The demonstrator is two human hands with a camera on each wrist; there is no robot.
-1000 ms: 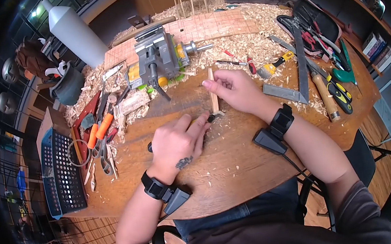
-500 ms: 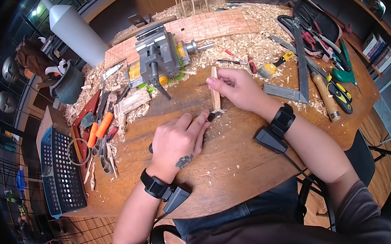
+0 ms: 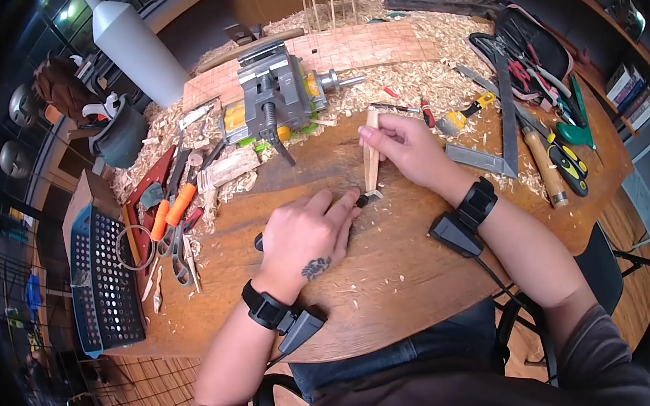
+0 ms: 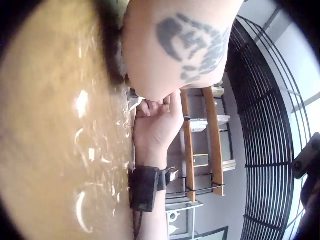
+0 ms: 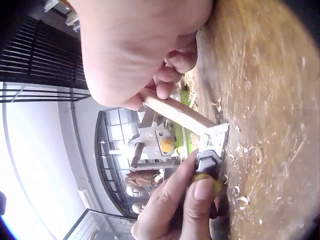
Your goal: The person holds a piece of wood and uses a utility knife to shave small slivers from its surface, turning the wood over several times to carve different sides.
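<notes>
In the head view my right hand [image 3: 405, 148] pinches a slim wooden stick [image 3: 372, 167] near its upper end, thumb on the near side. The stick stands steeply, its lower end at the flat metal blade of a chisel [image 5: 216, 134]. My left hand [image 3: 308, 230] grips this chisel's yellow-and-black handle low over the tabletop, the blade pointing right. In the right wrist view, the left thumb and index finger hold the handle just behind its black collar. Most of the handle is hidden under the left hand. Wood chips lie around the blade.
A metal vise [image 3: 271, 97] stands beyond the hands amid wood shavings. On the left are orange-handled tools [image 3: 173, 210] and a perforated basket [image 3: 106, 288]. A steel square [image 3: 506, 114], a scraper [image 3: 467, 112] and a wooden-handled tool [image 3: 546, 170] lie to the right.
The head view has shifted slightly. The stick's top now leans further right, my right hand moving with it. My left hand stays low with the chisel; the blade shows more beside the stick's foot.
</notes>
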